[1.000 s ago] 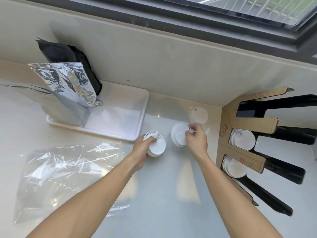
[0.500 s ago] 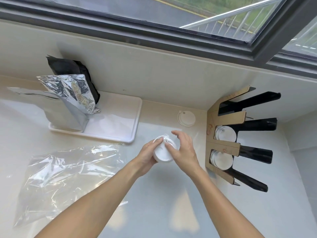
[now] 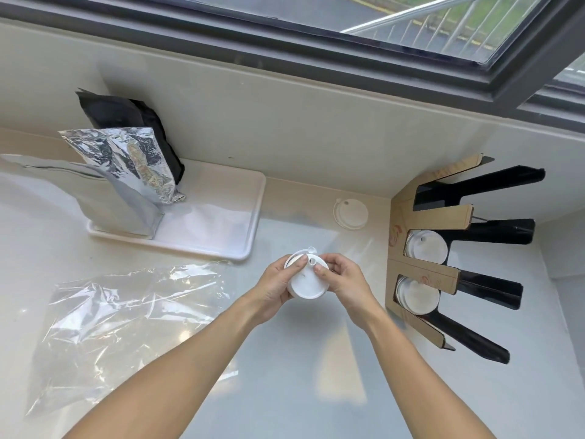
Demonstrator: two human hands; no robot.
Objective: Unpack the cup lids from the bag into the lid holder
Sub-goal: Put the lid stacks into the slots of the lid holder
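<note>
both hands — left hand (image 3: 274, 288), right hand (image 3: 345, 280) — grip lid stack (image 3: 307, 282)

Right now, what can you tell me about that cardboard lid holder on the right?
The lid holder stands on the counter by the wall: brown cardboard front with printed red marks, black channels fanning back. Two middle slots hold stacks of white lids; the top slot looks empty, and the bottom one cannot be seen into. Neither hand touches it.
</note>
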